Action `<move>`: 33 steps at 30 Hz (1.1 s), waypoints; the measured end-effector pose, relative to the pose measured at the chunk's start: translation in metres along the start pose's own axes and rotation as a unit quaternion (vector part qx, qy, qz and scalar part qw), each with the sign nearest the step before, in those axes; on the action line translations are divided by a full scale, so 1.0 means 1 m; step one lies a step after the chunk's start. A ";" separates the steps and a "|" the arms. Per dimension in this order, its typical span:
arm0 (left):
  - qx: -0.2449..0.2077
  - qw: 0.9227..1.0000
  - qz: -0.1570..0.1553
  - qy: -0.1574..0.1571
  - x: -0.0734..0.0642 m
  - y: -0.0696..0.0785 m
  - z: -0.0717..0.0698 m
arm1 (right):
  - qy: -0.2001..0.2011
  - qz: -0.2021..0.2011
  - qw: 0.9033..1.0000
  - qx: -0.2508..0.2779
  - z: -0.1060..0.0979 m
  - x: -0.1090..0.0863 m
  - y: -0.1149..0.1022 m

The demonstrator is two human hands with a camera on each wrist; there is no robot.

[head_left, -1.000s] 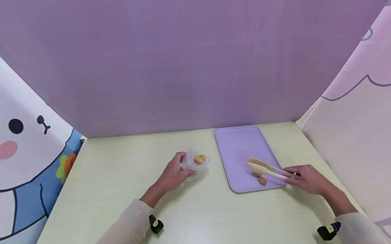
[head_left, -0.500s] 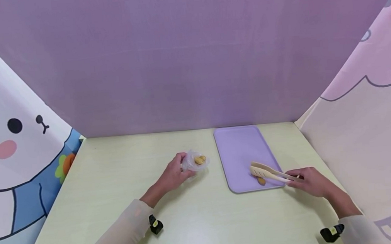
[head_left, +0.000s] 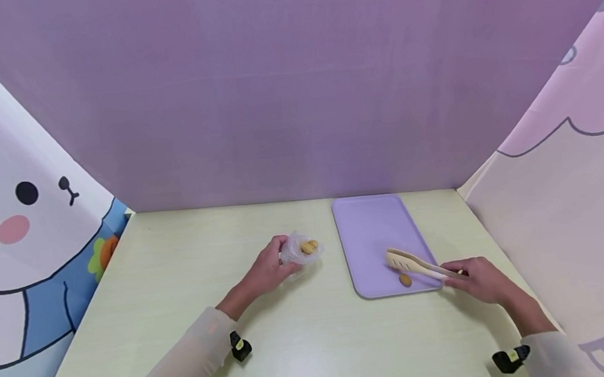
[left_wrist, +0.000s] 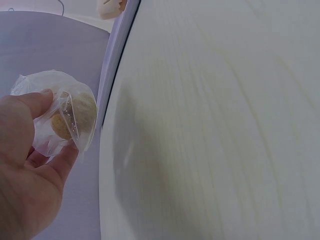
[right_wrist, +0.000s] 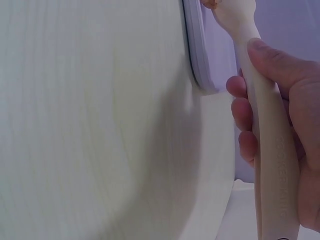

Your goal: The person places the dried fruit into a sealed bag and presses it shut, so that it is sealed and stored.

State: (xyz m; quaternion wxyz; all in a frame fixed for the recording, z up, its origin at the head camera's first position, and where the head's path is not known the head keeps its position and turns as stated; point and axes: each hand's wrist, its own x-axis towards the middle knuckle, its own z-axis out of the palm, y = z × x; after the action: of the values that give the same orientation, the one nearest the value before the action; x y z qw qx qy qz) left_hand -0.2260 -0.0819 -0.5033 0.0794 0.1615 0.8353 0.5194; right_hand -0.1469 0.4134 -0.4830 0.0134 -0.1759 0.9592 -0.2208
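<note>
My left hand (head_left: 264, 274) holds a small clear plastic bag (head_left: 293, 255) above the table, thumb on one side and fingers on the other. Several tan, nut-like pieces (head_left: 309, 247) show inside it; in the left wrist view they press against the film of the bag (left_wrist: 47, 80). Beige slotted tongs (head_left: 408, 262) are gripped in my right hand (head_left: 477, 281), their arms squeezed close together. The tong tips are low over the purple tray (head_left: 367, 225). Beside them lies one brown nut-like piece (head_left: 405, 280). Whether the tips pinch another piece is hidden from above.
The tray stands on the right half of a pale wooden table (head_left: 315, 343), its far edge near the purple back wall (head_left: 283, 94). Printed cartoon cloths (head_left: 31, 236) hang at both sides. A black wrist camera (head_left: 240, 346) sits at each sleeve.
The tongs have shifted slightly right and their tips have come together. Of two brown pieces seen earlier on the tray, one is now out of sight. My left hand stays still.
</note>
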 end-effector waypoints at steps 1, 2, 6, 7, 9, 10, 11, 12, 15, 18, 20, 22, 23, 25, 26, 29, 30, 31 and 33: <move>0.001 1.000 0.000 -0.001 0.000 0.000 0.000 | 0.002 0.000 1.000 0.000 0.000 0.001 -0.001; 0.001 1.000 0.000 0.000 0.000 0.000 0.000 | 0.005 0.000 1.000 0.000 0.000 0.001 -0.001; 0.002 1.000 0.003 0.000 0.001 0.000 0.000 | 0.014 -0.005 1.000 -0.001 0.000 0.005 -0.005; 0.002 1.000 0.004 0.000 0.001 0.000 0.001 | 0.014 -0.006 1.000 0.000 0.000 0.006 -0.006; 0.002 1.000 0.005 0.001 0.002 0.000 0.001 | 0.015 -0.008 1.000 -0.004 0.000 0.009 -0.008; 0.002 1.000 0.006 0.000 0.002 0.000 0.001 | 0.015 -0.011 1.000 -0.006 0.000 0.011 -0.009; 0.001 1.000 0.006 0.000 0.002 0.001 0.001 | 0.016 -0.013 1.000 -0.009 -0.001 0.013 -0.011; 0.001 1.000 0.005 0.000 0.002 0.001 0.001 | 0.017 -0.014 1.000 -0.011 -0.001 0.015 -0.012; -0.001 1.000 0.003 -0.002 0.002 0.002 0.002 | 0.022 -0.018 0.999 -0.019 -0.002 0.021 -0.017; -0.002 1.000 0.001 -0.003 0.003 0.002 0.003 | 0.025 -0.022 0.999 -0.018 -0.002 0.026 -0.021; -0.002 1.000 -0.002 -0.005 0.003 0.002 0.003 | 0.027 -0.028 0.999 -0.018 -0.002 0.030 -0.024; -0.002 1.000 -0.004 -0.006 0.003 0.002 0.004 | 0.032 -0.037 0.999 -0.019 -0.002 0.035 -0.027; -0.002 1.000 -0.005 -0.006 0.003 0.002 0.004 | 0.037 -0.043 0.998 -0.022 -0.002 0.037 -0.029; -0.002 1.000 -0.007 -0.007 0.004 0.002 0.005 | 0.042 -0.053 0.997 -0.026 -0.002 0.042 -0.032; -0.001 1.000 -0.007 -0.007 0.004 0.002 0.005 | 0.043 -0.056 0.997 -0.027 -0.002 0.045 -0.034; -0.001 1.000 -0.004 -0.005 0.004 0.001 0.006 | 0.039 -0.062 0.997 -0.028 -0.003 0.052 -0.040; -0.001 1.000 -0.003 -0.004 0.005 0.001 0.006 | 0.036 -0.061 0.997 -0.026 -0.004 0.054 -0.042; 0.000 1.000 -0.002 -0.003 0.005 0.001 0.006 | 0.034 -0.062 0.997 -0.023 -0.004 0.057 -0.045; 0.000 1.000 0.000 -0.003 0.005 0.001 0.006 | 0.029 -0.064 0.997 -0.018 -0.005 0.062 -0.049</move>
State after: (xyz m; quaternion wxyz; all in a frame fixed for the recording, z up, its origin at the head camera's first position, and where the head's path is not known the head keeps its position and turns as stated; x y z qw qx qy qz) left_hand -0.2284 -0.0746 -0.5051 0.0815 0.1629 0.8353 0.5187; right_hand -0.1890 0.3529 -0.4547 -0.0318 -0.2307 0.9498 -0.2089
